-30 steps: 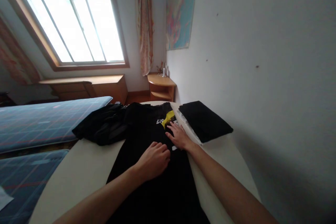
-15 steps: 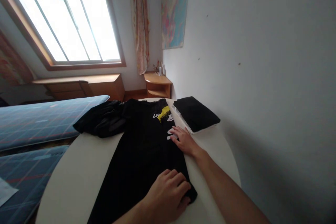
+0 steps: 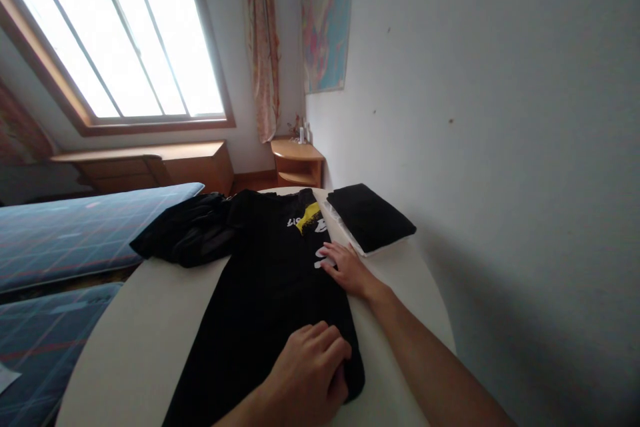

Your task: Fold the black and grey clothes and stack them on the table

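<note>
A black T-shirt (image 3: 265, 287) with yellow and white print lies lengthwise on the round white table (image 3: 145, 320), folded in along its right side. My left hand (image 3: 315, 363) is closed at the shirt's near right part, fingers curled over the cloth; its fingertips are partly hidden. Farther up the right edge, my right hand (image 3: 347, 269) rests with fingers apart on the shirt beside the white print. Just beyond that hand is a folded black garment (image 3: 373, 217) lying on something white.
A crumpled black garment (image 3: 187, 230) sits at the table's far left. Plaid-covered mattresses (image 3: 75, 233) stand left of the table. The white wall (image 3: 475, 200) runs close along the right. A corner shelf (image 3: 299, 153) stands behind.
My left hand has shifted slightly left, its fingers curled a little more, and the shirt's near right corner has moved a bit toward me. My right hand stays almost in place.
</note>
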A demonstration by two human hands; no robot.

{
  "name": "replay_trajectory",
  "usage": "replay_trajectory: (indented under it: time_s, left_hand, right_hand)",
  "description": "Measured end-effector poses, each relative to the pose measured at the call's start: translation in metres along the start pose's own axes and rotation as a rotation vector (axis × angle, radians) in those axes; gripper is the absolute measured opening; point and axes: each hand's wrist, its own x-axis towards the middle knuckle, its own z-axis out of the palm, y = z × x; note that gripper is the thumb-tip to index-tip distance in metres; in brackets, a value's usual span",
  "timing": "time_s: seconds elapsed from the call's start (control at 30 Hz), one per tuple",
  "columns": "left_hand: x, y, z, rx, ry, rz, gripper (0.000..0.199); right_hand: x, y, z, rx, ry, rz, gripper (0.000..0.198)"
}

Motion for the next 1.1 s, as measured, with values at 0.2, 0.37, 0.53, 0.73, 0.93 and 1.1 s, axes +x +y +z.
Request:
replay_trajectory:
  time_s: [0.2, 0.37, 0.53, 0.73, 0.93, 1.1]
  left_hand:
    - [0.004, 0.007, 0.01, 0.141, -0.112, 0.116, 0.03]
    - [0.007, 0.01, 0.018, 0.235, -0.098, 0.182, 0.01]
    - [0.006, 0.011, 0.01, 0.204, -0.002, 0.293, 0.004]
    - [0.002, 0.011, 0.012, 0.267, -0.086, 0.319, 0.006]
    - [-0.002, 0.011, 0.018, 0.247, -0.055, 0.309, 0.007]
    - [0.002, 0.011, 0.005, 0.209, -0.114, 0.276, 0.013]
  right_hand:
    - [0.0, -0.001, 0.0, 0.012, -0.01, 0.015, 0.035]
    - [0.0, -0.001, -0.002, 0.021, -0.018, 0.017, 0.034]
    - [0.0, -0.001, -0.004, 0.024, -0.032, 0.018, 0.035]
    - [0.001, 0.0, -0.002, 0.019, -0.033, 0.016, 0.035]
    - [0.0, 0.002, -0.002, 0.013, -0.039, 0.016, 0.036]
    - [0.0, 0.002, -0.001, 0.015, -0.029, 0.006, 0.036]
